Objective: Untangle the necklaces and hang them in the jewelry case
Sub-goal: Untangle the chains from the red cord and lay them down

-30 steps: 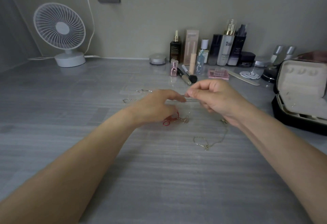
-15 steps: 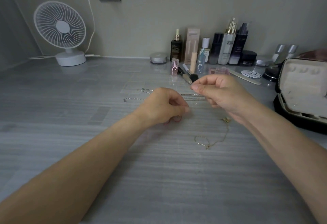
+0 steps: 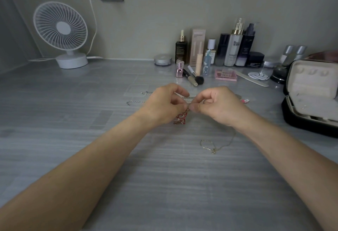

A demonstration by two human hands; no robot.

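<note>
Necklaces not yet separated. Nearest, gold chain (image 3: 215,145) loose on worktop (image 3: 164,185). Beyond, left hand (image 3: 164,105) and right hand (image 3: 219,107) fingertip to fingertip, both pinched shut on knot (image 3: 188,107), red charm (image 3: 181,117) dangling below; probably silver chain (image 3: 136,101) joined in, hard to tell. Farther right, jewelry case (image 3: 311,92) open, apparently nothing hung. Untangling underway; all hanging left.

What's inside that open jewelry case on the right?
The jewelry case shows a pale lining, a row of small hooks on its raised lid and a padded pocket below. No necklace hangs there. The front wall hides the lower tray's floor.
</note>
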